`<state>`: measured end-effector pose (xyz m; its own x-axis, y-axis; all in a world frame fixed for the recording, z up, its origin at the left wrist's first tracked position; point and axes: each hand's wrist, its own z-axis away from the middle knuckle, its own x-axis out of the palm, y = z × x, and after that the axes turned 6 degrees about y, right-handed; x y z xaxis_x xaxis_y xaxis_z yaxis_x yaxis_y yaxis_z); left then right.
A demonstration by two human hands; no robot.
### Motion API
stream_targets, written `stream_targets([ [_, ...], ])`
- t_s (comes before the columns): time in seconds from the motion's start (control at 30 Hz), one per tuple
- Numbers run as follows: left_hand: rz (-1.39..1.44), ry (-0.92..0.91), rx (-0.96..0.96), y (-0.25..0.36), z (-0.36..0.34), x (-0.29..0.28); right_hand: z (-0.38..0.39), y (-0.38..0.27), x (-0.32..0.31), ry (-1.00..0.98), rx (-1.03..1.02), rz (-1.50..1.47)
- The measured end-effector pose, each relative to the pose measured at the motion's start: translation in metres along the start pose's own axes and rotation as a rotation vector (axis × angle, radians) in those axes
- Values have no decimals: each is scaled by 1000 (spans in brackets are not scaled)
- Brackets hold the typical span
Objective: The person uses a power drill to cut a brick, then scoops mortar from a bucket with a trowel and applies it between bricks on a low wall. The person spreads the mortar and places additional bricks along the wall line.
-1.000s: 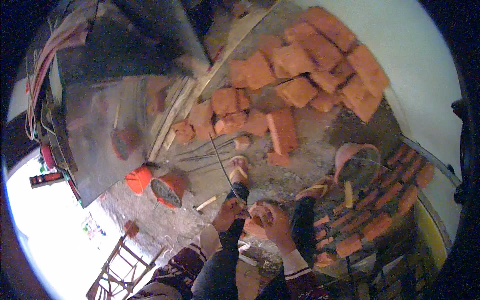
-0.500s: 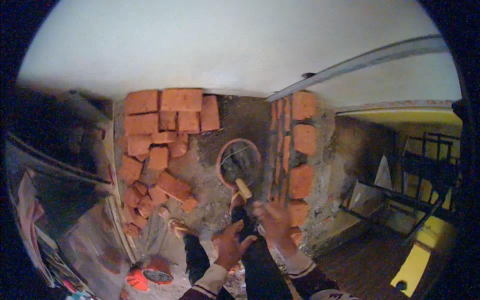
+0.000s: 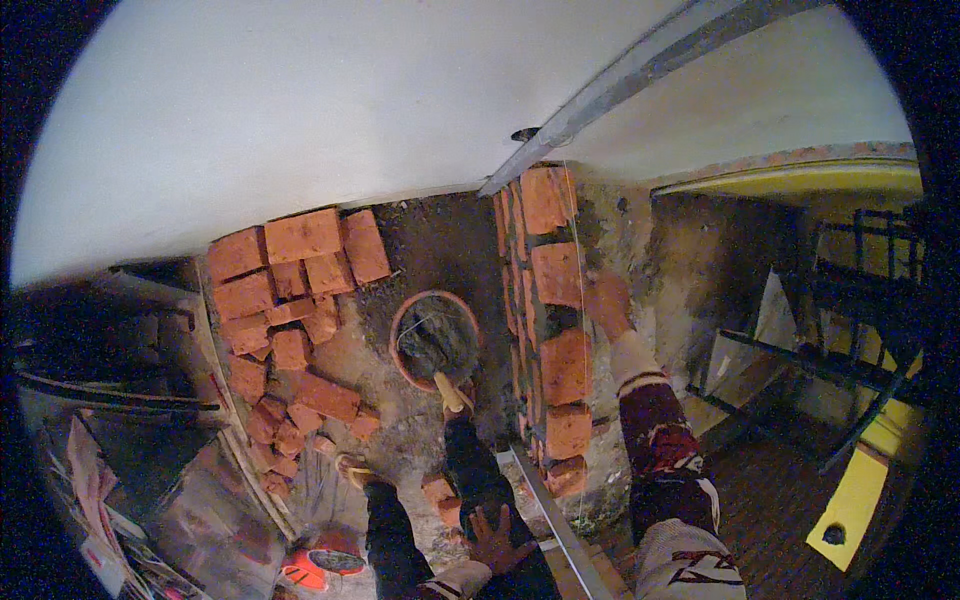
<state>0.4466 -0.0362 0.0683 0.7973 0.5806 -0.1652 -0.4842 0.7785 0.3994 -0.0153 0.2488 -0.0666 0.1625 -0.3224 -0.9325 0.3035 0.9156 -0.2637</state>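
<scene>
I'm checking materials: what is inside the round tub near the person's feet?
Inside the round tub sits a lumpy grey mix, with a thin pale strand crossing it. The mix covers the bottom, so anything buried there cannot be seen.

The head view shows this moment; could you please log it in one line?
left hand: spread on dark trouser leg | right hand: beside brick wall, grip unclear | bucket: grey mix inside
</scene>
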Motion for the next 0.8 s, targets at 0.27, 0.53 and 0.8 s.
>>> stream_targets([
  [0.27,59,-64,-9,6,-6,-24,-36,-35,22,-34,80,205],
  [0.53,60,-8,-6,9,-10,-19,-28,-25,43,-7,114,-10],
  [0.8,82,-46,-18,11,-12,-22,-24,-24,38,-88,343,-426],
])
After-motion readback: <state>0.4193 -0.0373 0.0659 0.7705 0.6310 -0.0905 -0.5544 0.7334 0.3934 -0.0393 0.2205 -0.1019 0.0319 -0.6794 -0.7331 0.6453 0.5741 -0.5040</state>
